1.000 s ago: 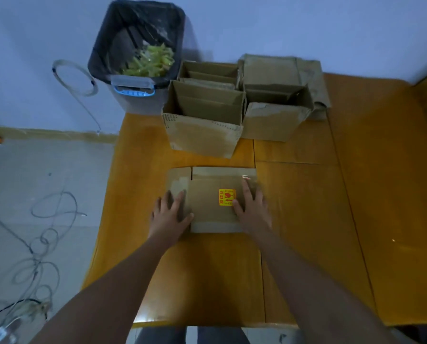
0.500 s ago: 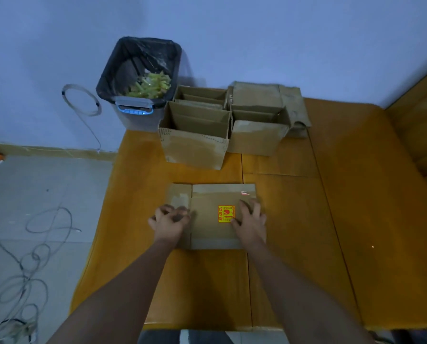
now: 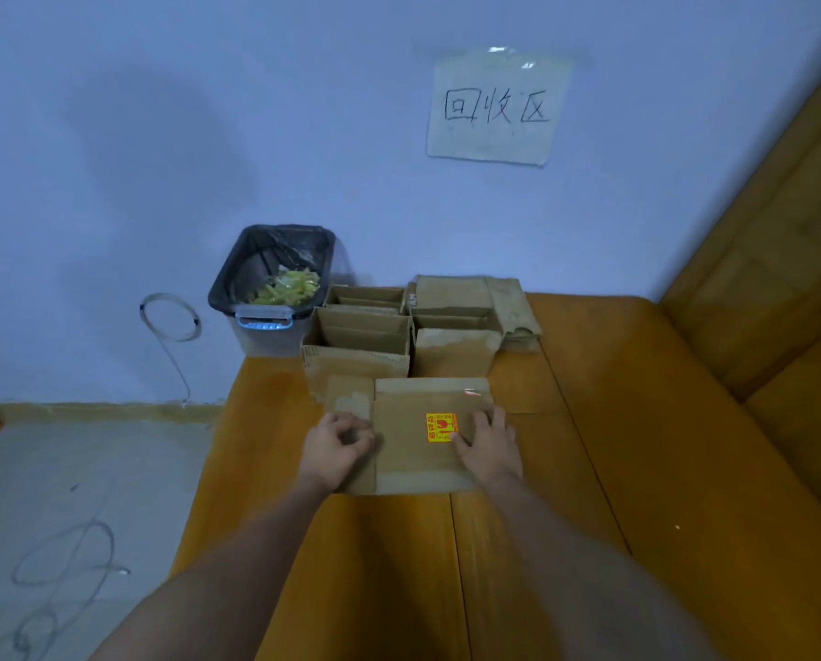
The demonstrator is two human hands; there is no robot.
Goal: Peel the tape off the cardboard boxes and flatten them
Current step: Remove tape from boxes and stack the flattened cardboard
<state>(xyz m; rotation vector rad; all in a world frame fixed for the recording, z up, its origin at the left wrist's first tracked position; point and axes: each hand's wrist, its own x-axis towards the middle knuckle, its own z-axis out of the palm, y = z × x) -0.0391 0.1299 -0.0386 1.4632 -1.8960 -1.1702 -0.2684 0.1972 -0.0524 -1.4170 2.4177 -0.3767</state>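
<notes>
Near the surface's (image 3: 590, 469) middle, the left hand (image 3: 334, 443) curls its fingers on the flat box's (image 3: 413, 460) flap; the right hand (image 3: 489, 448) presses it, fingers straight.

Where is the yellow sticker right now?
In the head view, the yellow sticker sits on the flattened box on the table, just left of the right hand, whose fingertips touch it.

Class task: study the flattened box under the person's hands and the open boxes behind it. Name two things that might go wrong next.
1. The left hand curls at the side flap of the flattened box; tugging hard may tear cardboard.
2. The flattened box nearly abuts the open boxes; sliding it forward may shove them toward the bin.
</notes>
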